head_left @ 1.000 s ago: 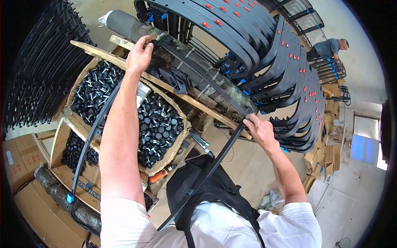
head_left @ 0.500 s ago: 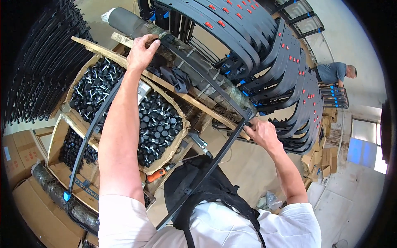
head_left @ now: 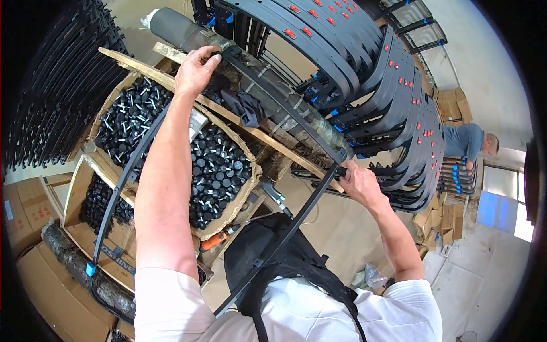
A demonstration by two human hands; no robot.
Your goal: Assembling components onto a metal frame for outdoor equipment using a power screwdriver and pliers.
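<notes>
A black metal frame (head_left: 288,112) lies across in front of me, its one side bar running down to my body and the other bending away at left. At its far left corner my left hand (head_left: 195,73) is closed, thumb and fingers pinching a small black knob-headed part. My right hand (head_left: 361,184) is closed at the right corner, thumb and forefinger on a black knob (head_left: 341,171) against the bar. Below my left forearm, cardboard boxes hold many black round-headed bolts (head_left: 219,174) with silver shanks.
Curved black frames with red clips (head_left: 393,85) stand stacked at right. A padded roller (head_left: 176,28) and wooden rail (head_left: 273,145) support the work. An orange-handled power tool (head_left: 214,239) lies below the boxes. A co-worker (head_left: 464,141) bends over frames at far right.
My hands stay at the same two corners, with only slight finger shifts. The co-worker at far right has moved lower in the view, along with the frames in their hands.
</notes>
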